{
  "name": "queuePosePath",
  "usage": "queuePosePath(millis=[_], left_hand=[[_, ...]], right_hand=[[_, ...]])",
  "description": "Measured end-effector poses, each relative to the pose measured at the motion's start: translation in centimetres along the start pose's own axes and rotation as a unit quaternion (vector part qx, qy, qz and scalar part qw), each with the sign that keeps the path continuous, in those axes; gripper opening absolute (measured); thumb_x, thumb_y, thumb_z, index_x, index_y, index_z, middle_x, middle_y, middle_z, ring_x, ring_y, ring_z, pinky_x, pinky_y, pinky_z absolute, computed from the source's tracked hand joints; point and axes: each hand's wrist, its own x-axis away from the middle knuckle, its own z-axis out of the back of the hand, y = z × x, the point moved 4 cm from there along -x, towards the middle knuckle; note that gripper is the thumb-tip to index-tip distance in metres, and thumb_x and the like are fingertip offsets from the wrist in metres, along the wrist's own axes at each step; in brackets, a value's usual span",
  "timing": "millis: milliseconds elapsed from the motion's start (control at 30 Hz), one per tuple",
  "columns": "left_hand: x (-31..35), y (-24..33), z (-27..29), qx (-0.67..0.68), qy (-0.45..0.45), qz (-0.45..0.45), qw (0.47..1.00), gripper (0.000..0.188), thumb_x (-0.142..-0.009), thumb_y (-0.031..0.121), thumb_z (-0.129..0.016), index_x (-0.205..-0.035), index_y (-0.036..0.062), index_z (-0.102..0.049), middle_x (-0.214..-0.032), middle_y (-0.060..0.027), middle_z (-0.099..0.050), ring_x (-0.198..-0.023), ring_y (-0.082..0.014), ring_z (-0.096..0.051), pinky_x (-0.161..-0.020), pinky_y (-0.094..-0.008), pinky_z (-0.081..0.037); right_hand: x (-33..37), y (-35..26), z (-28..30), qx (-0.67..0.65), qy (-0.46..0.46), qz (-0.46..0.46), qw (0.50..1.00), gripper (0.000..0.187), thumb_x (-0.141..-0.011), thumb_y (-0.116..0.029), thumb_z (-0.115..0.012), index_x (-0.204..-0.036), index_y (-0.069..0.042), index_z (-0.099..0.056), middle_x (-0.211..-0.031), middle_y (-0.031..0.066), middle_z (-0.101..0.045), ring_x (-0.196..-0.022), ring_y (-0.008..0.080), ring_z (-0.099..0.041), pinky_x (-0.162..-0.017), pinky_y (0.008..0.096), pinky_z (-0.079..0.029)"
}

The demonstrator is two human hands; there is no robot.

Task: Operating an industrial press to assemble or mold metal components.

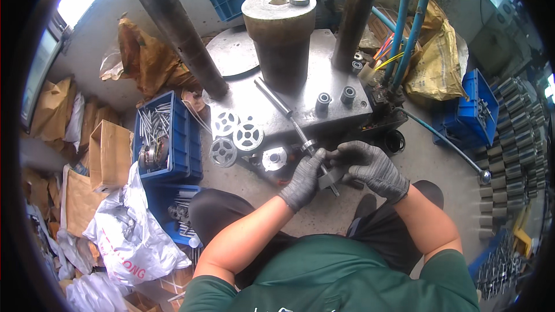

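My left hand (302,182), in a grey glove, is closed round a slim steel shaft (300,133) that slants from the metal block down toward my knees. A ring-shaped bearing (309,146) sits on the shaft just above my fingers, and a grey cylindrical part (330,178) surrounds it lower down. My right hand (377,172), also gloved, is beside it with bent fingers and the thumb apart. Its fingertips come close to the left thumb; whether they touch the part is hidden. A steel tube (272,96) lies on the block, its lower end near the shaft's upper end.
A thick steel cylinder (280,46) stands on the metal block (347,117) between two posts, with bearings (323,101) nearby. Slotted discs (248,136) lie at the block's left edge. Blue crates (188,147) flank me at left; stacked metal cylinders (511,138) and a ball-ended lever (448,141) are right.
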Motion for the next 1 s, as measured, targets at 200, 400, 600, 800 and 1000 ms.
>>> queuePosePath(millis=[200,400,600,800,1000], left_hand=[[-1.2,0.9,-0.1,0.111,-0.016,0.049,0.992,0.056,-0.105,0.051,-0.062,-0.127,0.0004,-0.056,-0.122,-0.0245,-0.068,-0.109,-0.0374,-0.073,-0.088,-0.0517,-0.064],[-1.7,3.0,0.9,0.162,-0.003,0.065,0.985,0.057,-0.105,0.05,-0.063,-0.127,-0.0029,-0.059,-0.122,-0.0306,-0.071,-0.106,-0.042,-0.075,-0.091,-0.0525,-0.064],[-2.7,4.7,2.3,0.208,0.031,0.079,0.974,0.046,-0.109,0.04,-0.055,-0.122,-0.0034,-0.064,-0.119,-0.0292,-0.072,-0.099,-0.0419,-0.075,-0.089,-0.0501,-0.064],[-2.8,5.3,3.4,0.085,0.107,0.058,0.989,0.038,-0.109,0.034,-0.057,-0.115,-0.0018,-0.069,-0.106,-0.018,-0.075,-0.092,-0.0266,-0.074,-0.086,-0.0375,-0.061],[-3.0,4.2,4.4,-0.229,0.127,-0.054,0.963,0.032,-0.108,0.03,-0.065,-0.114,-0.0004,-0.07,-0.093,-0.006,-0.072,-0.08,-0.015,-0.066,-0.072,-0.0297,-0.056]], right_hand=[[-0.4,-0.6,0.9,0.016,0.017,0.085,0.996,0.052,-0.087,0.016,-0.06,-0.137,0.002,-0.061,-0.131,0.0148,-0.07,-0.124,0.0246,-0.068,-0.097,0.0364,-0.062],[-0.6,-0.8,2.2,0.205,0.087,0.173,0.959,0.038,-0.085,0.011,-0.06,-0.12,0.0,-0.069,-0.119,0.0115,-0.075,-0.109,0.0192,-0.073,-0.096,0.0336,-0.059],[-1.6,0.6,1.9,0.422,0.057,0.206,0.881,0.026,-0.082,0.002,-0.07,-0.108,-0.002,-0.07,-0.113,0.0146,-0.073,-0.103,0.031,-0.073,-0.091,0.0396,-0.06],[-1.7,2.5,1.1,0.56,-0.019,0.187,0.807,0.022,-0.085,-0.01,-0.071,-0.106,-0.004,-0.072,-0.106,0.0171,-0.07,-0.099,0.0397,-0.07,-0.089,0.046,-0.059],[-1.3,3.7,1.1,0.614,-0.096,0.063,0.781,0.031,-0.096,-0.025,-0.071,-0.118,-0.004,-0.076,-0.119,0.0172,-0.072,-0.109,0.0376,-0.07,-0.096,0.0448,-0.058]])
